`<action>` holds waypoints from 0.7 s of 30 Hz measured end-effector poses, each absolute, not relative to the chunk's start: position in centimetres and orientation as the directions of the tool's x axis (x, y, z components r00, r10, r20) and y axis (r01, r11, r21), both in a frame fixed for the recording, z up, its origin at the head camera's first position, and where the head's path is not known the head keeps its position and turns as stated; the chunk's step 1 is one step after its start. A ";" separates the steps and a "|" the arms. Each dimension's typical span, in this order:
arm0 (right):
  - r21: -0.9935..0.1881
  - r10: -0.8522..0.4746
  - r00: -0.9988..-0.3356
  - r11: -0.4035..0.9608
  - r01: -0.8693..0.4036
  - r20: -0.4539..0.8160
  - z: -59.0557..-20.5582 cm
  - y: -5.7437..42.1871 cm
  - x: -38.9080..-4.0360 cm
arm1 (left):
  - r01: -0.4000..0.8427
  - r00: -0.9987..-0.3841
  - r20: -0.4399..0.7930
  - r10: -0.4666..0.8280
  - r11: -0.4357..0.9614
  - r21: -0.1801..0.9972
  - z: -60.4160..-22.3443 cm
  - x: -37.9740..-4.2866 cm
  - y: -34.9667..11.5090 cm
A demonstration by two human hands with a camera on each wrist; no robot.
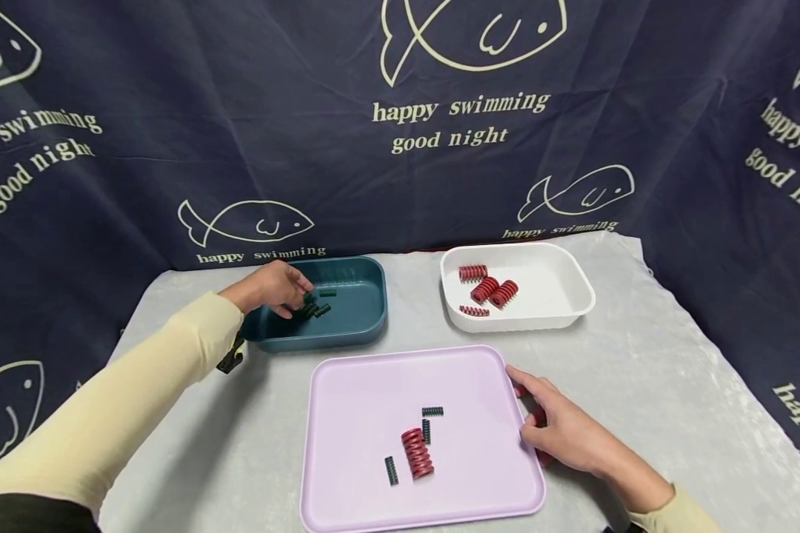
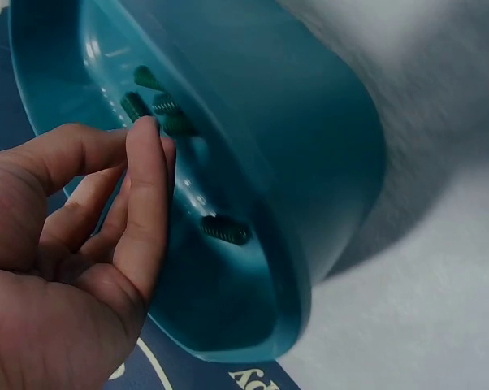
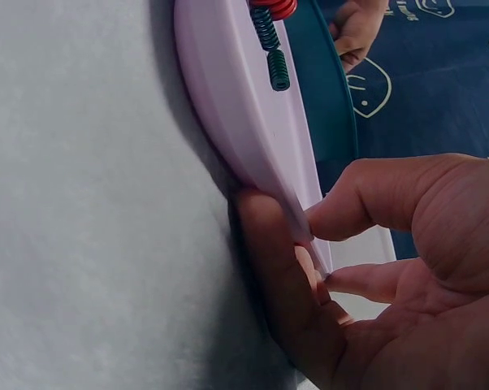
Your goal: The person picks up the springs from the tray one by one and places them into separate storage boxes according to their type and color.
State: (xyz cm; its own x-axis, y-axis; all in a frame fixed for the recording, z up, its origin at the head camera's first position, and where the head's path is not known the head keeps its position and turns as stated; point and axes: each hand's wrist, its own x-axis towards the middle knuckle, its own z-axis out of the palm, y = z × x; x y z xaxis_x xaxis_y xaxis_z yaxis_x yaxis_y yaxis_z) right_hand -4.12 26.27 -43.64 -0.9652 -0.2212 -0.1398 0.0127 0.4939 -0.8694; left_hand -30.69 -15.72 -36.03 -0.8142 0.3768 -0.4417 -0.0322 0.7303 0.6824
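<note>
My left hand (image 1: 276, 286) reaches into a teal bin (image 1: 373, 326), fingers bent and fingertips close over several small dark green springs (image 2: 226, 230) in it. Nothing shows between its fingers and thumb. With my right hand (image 1: 563, 426) I grip the right edge of a lilac tray (image 1: 353, 392), as the right wrist view shows. On the tray lie one large red spring (image 1: 416, 453) and several small dark green springs (image 1: 391, 471). Two of these sit close beside the red one, the other to its left.
A white bin (image 1: 560, 289) at the back right has several red springs (image 1: 504, 294) at its left end. A grey cloth (image 1: 653, 355) covers the table. Dark blue fabric (image 1: 347, 185) with fish prints hangs behind and at both sides.
</note>
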 end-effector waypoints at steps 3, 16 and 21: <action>-0.871 -0.226 -0.966 0.492 0.001 -0.129 -43.7 26.3 -4.1 | -0.052 -0.805 -0.473 0.359 0.750 0.659 -36.1 -30.9 -15.9; -0.869 -0.221 -0.967 0.494 -0.001 -0.125 -43.7 26.3 -4.2 | -0.132 -0.808 -0.509 0.297 0.750 0.648 -36.2 -30.9 -16.7; -0.869 -0.211 -0.969 0.496 0.008 -0.129 -43.7 26.2 -4.2 | -0.134 -0.813 -0.502 0.295 0.745 0.654 -36.2 -30.9 -16.9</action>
State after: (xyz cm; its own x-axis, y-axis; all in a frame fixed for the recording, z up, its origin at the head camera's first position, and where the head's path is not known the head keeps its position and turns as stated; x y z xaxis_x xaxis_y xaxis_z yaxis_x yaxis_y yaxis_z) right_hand -4.16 26.25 -43.69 -0.9689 -0.2110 -0.1292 0.0079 0.4955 -0.8685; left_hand -30.95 -16.91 -36.19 -0.8131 0.2948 -0.5019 -0.1336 0.7447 0.6539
